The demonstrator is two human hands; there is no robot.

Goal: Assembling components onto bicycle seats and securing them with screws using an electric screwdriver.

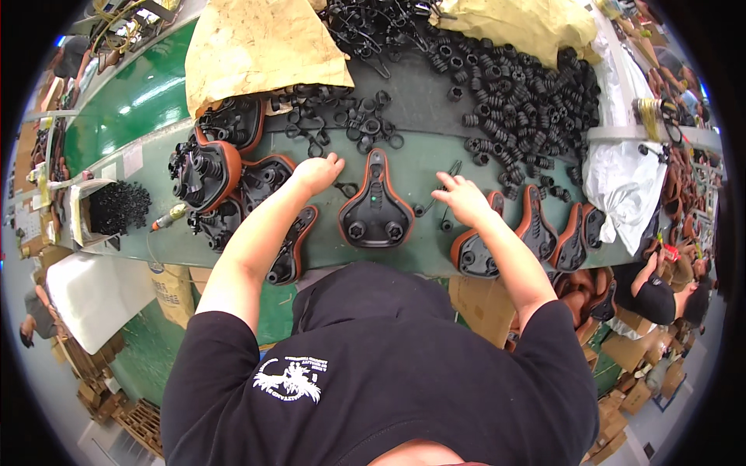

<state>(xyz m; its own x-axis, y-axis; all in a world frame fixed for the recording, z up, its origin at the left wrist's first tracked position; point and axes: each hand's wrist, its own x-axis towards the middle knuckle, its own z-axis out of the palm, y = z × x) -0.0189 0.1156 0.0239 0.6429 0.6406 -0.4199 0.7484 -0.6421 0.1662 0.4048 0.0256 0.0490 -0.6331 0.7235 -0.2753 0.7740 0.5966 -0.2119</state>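
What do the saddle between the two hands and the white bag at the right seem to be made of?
The saddle: underside probably matte black moulded plastic, judging by its recessed shape; its brown rim could be synthetic or real leather. The white bag: likely thin plastic film, shiny and crinkled.

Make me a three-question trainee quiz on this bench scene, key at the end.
1. True or false: the saddle between the left hand and the right hand lies underside up.

2. Which is farthest to the person's left?
a) white plastic bag
b) open box of small black parts
c) the saddle between the hands

3. Fill in: the heap of ribbed black pieces lies toward the person's ____ side.

Key: 1 true; 2 b; 3 right.
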